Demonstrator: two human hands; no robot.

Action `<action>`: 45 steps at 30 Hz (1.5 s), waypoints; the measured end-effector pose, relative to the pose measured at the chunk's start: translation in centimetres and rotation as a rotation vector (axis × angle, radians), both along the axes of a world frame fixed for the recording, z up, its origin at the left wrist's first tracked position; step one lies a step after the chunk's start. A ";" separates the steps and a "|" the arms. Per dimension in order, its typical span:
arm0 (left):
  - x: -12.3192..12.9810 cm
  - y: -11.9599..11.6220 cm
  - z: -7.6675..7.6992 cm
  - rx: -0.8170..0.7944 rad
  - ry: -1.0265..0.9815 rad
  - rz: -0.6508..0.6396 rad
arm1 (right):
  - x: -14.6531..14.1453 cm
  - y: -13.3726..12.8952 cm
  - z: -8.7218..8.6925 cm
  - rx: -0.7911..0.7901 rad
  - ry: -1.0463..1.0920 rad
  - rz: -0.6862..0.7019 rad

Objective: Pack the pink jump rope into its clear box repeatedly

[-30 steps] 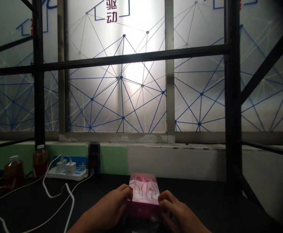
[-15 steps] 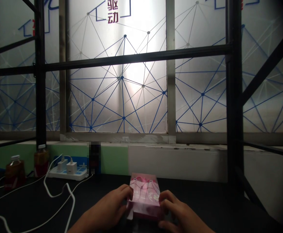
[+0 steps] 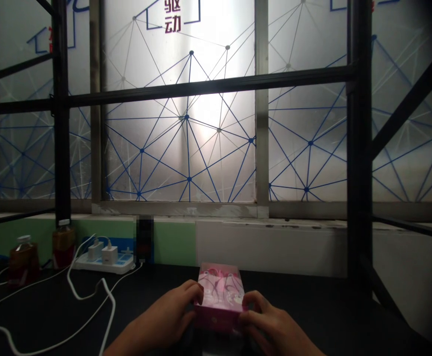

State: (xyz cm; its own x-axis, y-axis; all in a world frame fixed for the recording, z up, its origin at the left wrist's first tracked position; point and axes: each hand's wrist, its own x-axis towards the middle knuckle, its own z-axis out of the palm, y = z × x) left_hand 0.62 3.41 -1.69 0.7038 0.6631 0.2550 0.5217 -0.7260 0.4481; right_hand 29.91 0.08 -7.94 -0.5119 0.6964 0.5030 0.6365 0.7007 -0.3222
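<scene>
A pink box [image 3: 221, 291] with a clear, shiny top lies on the black table, low in the middle of the head view. Pink looped shapes show through its top. My left hand [image 3: 175, 311] holds the box's near left side, fingers bent against the edge. On the opposite side, my right hand [image 3: 264, 316] grips the near right corner with curled fingers. The box's near end faces me and looks flat and closed.
A white power strip [image 3: 105, 264] with two plugged chargers stands at the back left, its white cables looping over the table [image 3: 312, 301]. Two bottles, one a reddish-brown bottle [image 3: 63, 244], stand farther left. Black metal posts and bars frame the window side.
The pale flap that stuck out at the box's near left corner no longer shows, and the near end looks flat. My right fingers have shifted slightly inward against the box.
</scene>
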 end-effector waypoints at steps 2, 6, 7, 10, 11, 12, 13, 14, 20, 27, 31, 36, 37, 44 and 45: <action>0.0 0.0 0.1 0.002 0.007 -0.001 | 0.0 0.1 -0.2 -0.009 0.000 -0.004; 0.0 -0.1 0.2 -0.010 0.032 0.013 | 0.2 0.0 0.0 -0.092 0.024 0.001; 0.0 -0.1 0.2 -0.009 0.036 0.013 | 0.2 -0.1 0.1 -0.109 0.030 0.003; -0.1 0.3 -0.2 0.010 0.039 0.003 | 0.1 -0.5 0.7 -0.119 0.055 0.002; -0.1 0.4 -0.3 0.016 0.036 0.000 | 0.1 -0.6 0.8 -0.122 0.063 0.000; -0.1 0.5 -0.4 0.019 0.032 -0.002 | 0.0 -0.7 0.9 -0.121 0.066 -0.005; -0.2 0.6 -0.5 0.021 0.029 -0.004 | 0.0 -0.7 0.9 -0.119 0.069 -0.013; -0.2 0.6 -0.5 0.021 0.028 -0.003 | 0.0 -0.7 0.8 -0.117 0.069 -0.021; -0.1 0.2 -0.2 0.012 0.031 -0.005 | -0.2 -0.2 -0.3 -0.095 0.079 -0.060; 0.2 0.0 -0.3 0.023 0.041 -0.004 | -0.5 0.4 -1.6 -0.053 0.131 -0.046; 0.4 -0.3 -0.2 0.013 0.042 -0.018 | -0.4 0.6 -1.6 -0.017 0.162 -0.089; 0.5 -0.4 -0.3 0.027 0.036 -0.026 | 0.1 0.4 -1.1 -0.022 0.119 -0.053; 0.5 -0.4 -0.3 0.030 0.034 -0.028 | 0.1 0.2 -0.8 -0.031 0.094 -0.024; 0.3 -0.7 0.0 0.051 0.052 -0.071 | -0.1 -1.8 1.5 -0.040 0.008 0.065; 0.3 -0.7 0.1 0.050 0.055 -0.083 | -0.1 -2.0 1.7 -0.047 0.001 0.055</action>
